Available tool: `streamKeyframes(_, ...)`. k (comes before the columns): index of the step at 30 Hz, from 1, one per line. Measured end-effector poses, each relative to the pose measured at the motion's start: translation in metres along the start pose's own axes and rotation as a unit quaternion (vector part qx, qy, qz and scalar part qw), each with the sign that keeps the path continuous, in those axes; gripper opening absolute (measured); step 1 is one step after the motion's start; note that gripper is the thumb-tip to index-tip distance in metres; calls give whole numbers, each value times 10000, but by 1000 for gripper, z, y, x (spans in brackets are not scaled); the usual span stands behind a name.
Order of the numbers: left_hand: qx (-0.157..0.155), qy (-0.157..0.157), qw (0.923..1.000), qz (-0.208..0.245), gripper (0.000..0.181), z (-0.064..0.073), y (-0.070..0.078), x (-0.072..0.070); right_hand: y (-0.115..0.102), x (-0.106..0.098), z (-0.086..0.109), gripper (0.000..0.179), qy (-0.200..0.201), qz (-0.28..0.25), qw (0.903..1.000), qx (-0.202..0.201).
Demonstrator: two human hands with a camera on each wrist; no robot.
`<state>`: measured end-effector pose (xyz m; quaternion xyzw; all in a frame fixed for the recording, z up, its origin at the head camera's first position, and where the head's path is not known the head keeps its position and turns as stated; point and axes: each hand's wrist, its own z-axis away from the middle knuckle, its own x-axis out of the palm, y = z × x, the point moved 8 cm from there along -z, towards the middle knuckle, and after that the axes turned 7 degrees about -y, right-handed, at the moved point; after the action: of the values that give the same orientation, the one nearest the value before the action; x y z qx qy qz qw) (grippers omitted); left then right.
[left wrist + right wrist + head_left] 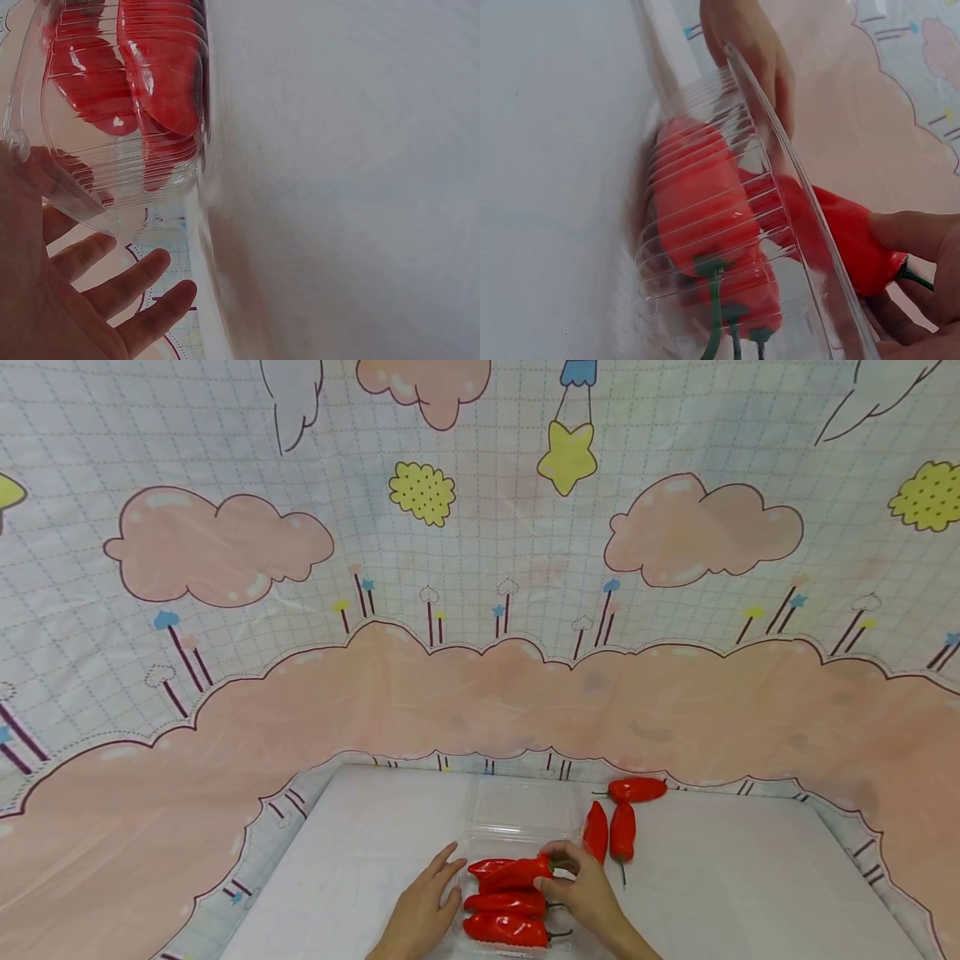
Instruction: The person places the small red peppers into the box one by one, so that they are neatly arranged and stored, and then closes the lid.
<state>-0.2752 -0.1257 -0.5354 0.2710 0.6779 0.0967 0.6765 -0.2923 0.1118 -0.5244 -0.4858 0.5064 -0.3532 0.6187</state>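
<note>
A clear plastic clamshell box (525, 950) stands near the front of the white table, with several red peppers (504, 903) lying crosswise in it, stems to the right. My right hand (581, 885) pinches another red pepper (847, 240) near its stem end, thumb on one side and fingers on the other. That pepper lies tilted over the far part of the box, its tip reaching inside the wall. On the box's left side is my left hand (426, 897), fingers spread and nearly straight. Whether its thumb side touches the rim (19, 142), I cannot tell.
The box's transparent lid (525, 806) is folded back flat behind it. Three loose red peppers lie to the right: one across the back (637, 790), one lengthwise (622, 833) and one beside my right hand (596, 831). Patterned cloth (480, 702) hangs behind the table.
</note>
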Motion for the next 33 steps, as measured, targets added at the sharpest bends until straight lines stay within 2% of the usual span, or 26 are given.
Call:
streamKeyframes(10, -28, -43, 10000, 39, 40, 1, -1, 2, 2, 5, -1, 46, -410, 498, 9979, -11)
streamKeyframes(20, -12, -62, 9999, 119, 41, 0, -2, 2, 1, 7, -3, 39, -985, 1253, 9872, 74)
streamKeyframes(33, 34, -59, 9998, 169, 41, -2, -3, 3, 0, 12, -11, 37, -1199, 1877, 9747, 196)
